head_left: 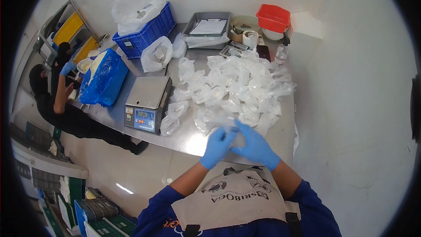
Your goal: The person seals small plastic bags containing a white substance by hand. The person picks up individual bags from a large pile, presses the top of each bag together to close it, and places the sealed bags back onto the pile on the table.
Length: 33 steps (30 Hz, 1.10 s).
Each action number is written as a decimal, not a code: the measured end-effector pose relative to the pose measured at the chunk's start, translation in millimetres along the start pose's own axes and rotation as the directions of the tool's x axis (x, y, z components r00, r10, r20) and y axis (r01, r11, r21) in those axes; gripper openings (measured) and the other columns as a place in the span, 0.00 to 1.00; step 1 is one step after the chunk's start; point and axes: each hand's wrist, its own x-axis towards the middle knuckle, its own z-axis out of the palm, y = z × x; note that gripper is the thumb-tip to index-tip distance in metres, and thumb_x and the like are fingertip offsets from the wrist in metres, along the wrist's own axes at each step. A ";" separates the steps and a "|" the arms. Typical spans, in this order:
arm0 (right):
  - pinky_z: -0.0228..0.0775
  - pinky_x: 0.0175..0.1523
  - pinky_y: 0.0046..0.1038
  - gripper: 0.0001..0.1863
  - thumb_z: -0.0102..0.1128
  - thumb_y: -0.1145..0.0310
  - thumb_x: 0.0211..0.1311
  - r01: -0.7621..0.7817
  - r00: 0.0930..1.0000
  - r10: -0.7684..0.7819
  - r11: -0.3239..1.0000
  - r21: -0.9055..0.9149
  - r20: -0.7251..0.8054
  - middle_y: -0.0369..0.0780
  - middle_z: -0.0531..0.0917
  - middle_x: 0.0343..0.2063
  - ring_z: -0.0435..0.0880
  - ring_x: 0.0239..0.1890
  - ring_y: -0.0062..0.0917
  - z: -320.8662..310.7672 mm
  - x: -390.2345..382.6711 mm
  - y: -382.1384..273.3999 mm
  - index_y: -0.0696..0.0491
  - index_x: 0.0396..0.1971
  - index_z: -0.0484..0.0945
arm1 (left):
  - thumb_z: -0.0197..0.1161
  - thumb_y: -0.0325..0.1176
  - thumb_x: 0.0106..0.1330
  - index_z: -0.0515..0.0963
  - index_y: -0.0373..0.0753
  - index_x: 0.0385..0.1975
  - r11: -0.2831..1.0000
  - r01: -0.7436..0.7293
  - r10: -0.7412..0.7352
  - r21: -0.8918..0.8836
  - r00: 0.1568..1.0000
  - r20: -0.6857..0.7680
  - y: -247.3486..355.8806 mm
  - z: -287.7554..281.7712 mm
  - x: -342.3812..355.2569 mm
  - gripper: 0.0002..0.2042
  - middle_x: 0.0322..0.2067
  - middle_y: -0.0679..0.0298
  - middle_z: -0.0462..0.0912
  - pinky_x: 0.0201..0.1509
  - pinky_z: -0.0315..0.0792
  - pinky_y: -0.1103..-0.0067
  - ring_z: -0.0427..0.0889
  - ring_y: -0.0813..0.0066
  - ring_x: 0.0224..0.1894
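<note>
Near the front edge of the steel table, my left hand (217,146) and my right hand (253,146), both in blue gloves, hold a translucent plastic bag (230,123) between them; it is blurred and its contents are unclear. Just beyond them lies a pile of clear bags (237,79) with white contents. A digital scale (147,94) stands left of the pile, with its display toward me.
A blue bag-lined bin (103,79), blue crate (144,35), grey tray (190,26) and red basin (272,15) stand on the table (184,142). Two co-workers in dark clothing (74,118) are at left. A wall (359,105) is at right.
</note>
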 end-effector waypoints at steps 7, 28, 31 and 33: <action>0.69 0.64 0.36 0.26 0.62 0.69 0.64 -0.052 0.868 -0.015 0.992 -0.119 -0.496 0.50 0.78 0.58 0.78 0.60 0.38 -65.8 -2.5 86.7 0.60 0.61 0.72 | 0.61 0.32 0.70 0.77 0.35 0.50 0.993 -0.016 0.017 -0.114 1.000 0.005 10.0 -17.9 19.3 0.12 0.41 0.62 0.84 0.41 0.76 0.81 0.82 0.78 0.39; 0.74 0.48 0.25 0.15 0.64 0.72 0.61 -0.112 0.978 0.112 0.994 0.007 -0.179 0.39 0.84 0.41 0.83 0.40 0.25 -7.3 0.6 58.8 0.57 0.48 0.82 | 0.57 0.34 0.62 0.77 0.33 0.25 0.937 0.210 -0.102 0.280 0.930 -0.354 -126.0 -118.2 60.8 0.10 0.22 0.54 0.79 0.37 0.74 0.69 0.79 0.65 0.28; 0.74 0.47 0.24 0.15 0.63 0.69 0.64 -0.301 0.949 0.314 0.861 0.409 0.037 0.36 0.84 0.41 0.83 0.41 0.22 22.8 2.2 87.4 0.57 0.50 0.81 | 0.57 0.30 0.63 0.77 0.34 0.26 0.986 0.164 -0.162 -0.013 0.958 -0.237 -75.7 -90.5 36.5 0.07 0.23 0.64 0.79 0.35 0.73 0.76 0.76 0.77 0.28; 0.74 0.48 0.24 0.17 0.61 0.69 0.67 -0.469 0.878 0.410 0.643 0.605 0.245 0.36 0.84 0.42 0.82 0.42 0.21 41.8 5.8 86.0 0.58 0.53 0.79 | 0.57 0.28 0.64 0.76 0.34 0.28 0.975 0.158 -0.191 -0.154 0.954 -0.233 -69.0 -72.2 17.4 0.06 0.26 0.68 0.79 0.35 0.72 0.79 0.76 0.80 0.29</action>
